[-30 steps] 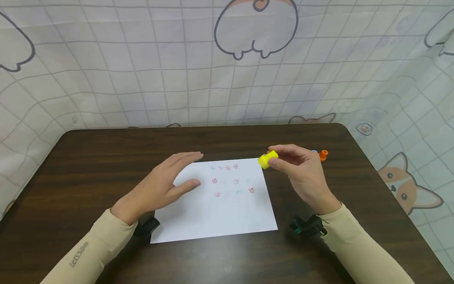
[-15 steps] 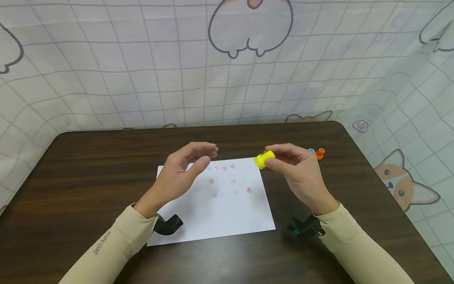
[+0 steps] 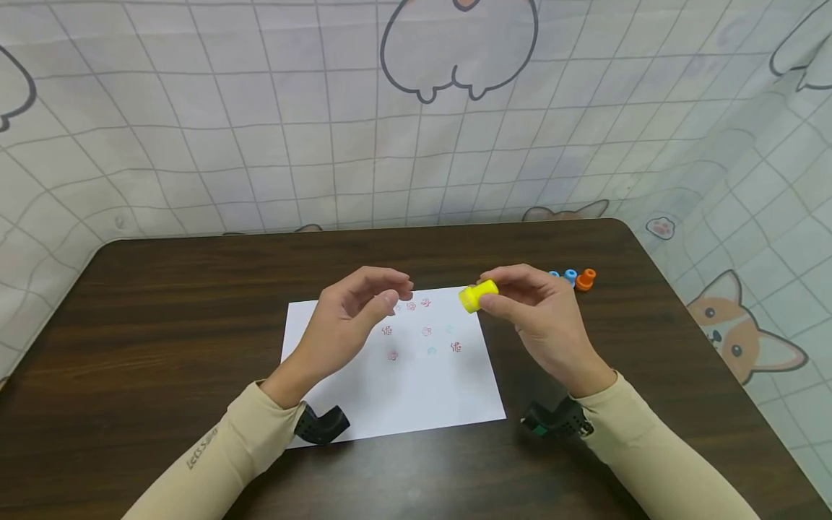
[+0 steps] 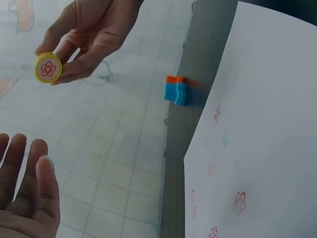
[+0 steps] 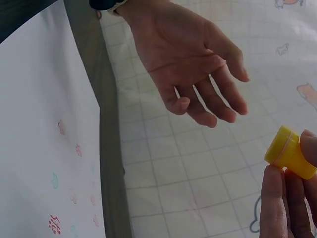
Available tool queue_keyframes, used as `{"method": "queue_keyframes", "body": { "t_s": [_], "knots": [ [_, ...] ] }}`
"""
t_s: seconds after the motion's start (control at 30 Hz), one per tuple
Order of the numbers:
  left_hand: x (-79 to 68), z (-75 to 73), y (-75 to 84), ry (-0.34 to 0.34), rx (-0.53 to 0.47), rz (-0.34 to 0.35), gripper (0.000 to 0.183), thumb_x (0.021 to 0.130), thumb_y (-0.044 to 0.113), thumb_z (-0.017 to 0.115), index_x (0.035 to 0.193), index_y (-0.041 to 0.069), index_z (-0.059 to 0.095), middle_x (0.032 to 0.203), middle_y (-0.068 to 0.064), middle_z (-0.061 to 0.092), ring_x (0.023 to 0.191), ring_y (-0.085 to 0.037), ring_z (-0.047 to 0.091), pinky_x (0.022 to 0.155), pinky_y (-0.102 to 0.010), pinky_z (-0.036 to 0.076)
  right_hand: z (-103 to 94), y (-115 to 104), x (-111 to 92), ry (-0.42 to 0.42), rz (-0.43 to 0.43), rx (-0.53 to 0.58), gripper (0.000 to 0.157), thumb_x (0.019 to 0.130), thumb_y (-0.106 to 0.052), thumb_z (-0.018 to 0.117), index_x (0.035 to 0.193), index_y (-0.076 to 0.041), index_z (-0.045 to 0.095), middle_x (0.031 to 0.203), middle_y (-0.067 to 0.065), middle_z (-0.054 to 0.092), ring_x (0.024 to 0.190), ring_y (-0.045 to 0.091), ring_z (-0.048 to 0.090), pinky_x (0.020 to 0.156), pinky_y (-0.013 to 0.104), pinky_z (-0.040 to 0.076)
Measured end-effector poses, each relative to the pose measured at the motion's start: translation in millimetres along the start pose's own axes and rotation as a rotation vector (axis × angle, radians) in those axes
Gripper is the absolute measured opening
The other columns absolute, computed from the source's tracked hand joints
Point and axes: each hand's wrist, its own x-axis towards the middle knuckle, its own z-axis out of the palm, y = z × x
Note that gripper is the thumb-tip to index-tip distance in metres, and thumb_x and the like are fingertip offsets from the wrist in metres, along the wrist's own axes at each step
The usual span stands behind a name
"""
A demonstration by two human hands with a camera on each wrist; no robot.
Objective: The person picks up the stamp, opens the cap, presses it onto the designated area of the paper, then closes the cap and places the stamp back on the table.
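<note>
My right hand (image 3: pixel 546 318) pinches a yellow stamp (image 3: pixel 477 296) between thumb and fingers, above the right edge of the paper. In the left wrist view the stamp's face (image 4: pixel 48 68) shows a red flower on a pale pad. My left hand (image 3: pixel 347 318) hovers over the left part of the white paper (image 3: pixel 403 397), holding nothing; its fingers are loosely bent. The two hands are apart, and the left fingers point toward the stamp. Red and light blue prints, among them a red flower (image 4: pixel 239 203), mark the paper's upper half.
An orange stamp (image 3: pixel 586 280) and blue stamps (image 3: pixel 570 276) stand on the dark wooden table (image 3: pixel 162 325) behind my right hand, which partly hides them. A white gridded cloth (image 3: pixel 260 130) hangs behind the table's far edge.
My left hand has moved right and its fingers have bent more. The right hand with the yellow stamp has shifted slightly left, so more of the blue stamps shows.
</note>
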Motion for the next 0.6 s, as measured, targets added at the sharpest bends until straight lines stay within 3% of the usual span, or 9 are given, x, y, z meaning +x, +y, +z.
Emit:
{"method": "queue_keyframes", "body": {
  "t_s": [0.13,0.33,0.6],
  "knots": [
    [-2.3,1.6,-5.4,0.003,-0.013,-0.006,0.024,0.103,0.011,0.059,0.126,0.011,0.067,0.121,-0.011,0.072,0.108,-0.011,0.071,0.094,-0.028,0.060,2.9,3,0,-0.018,0.005,0.012,0.027,0.091,0.008,0.070,0.113,-0.007,0.073,0.112,0.002,0.070,0.094,0.014,0.071,0.090,0.027,0.064],
    [-2.3,4.2,-10.3,-0.004,-0.057,-0.012,0.022,0.103,0.009,0.059,0.124,0.007,0.066,0.121,-0.019,0.070,0.108,-0.010,0.072,0.089,-0.026,0.060,6.7,6,-1,0.012,0.032,-0.091,0.025,0.092,0.005,0.072,0.112,-0.009,0.073,0.115,0.002,0.068,0.097,0.015,0.069,0.092,0.024,0.063],
    [-7.9,7.7,-13.8,-0.019,-0.091,-0.053,0.025,0.099,0.007,0.066,0.124,0.008,0.065,0.120,-0.014,0.071,0.108,-0.012,0.073,0.093,-0.028,0.062,16.6,18,-2,-0.004,0.074,-0.115,0.024,0.091,0.002,0.075,0.113,-0.008,0.072,0.113,0.001,0.069,0.097,0.015,0.072,0.091,0.025,0.063]
  ]
}}
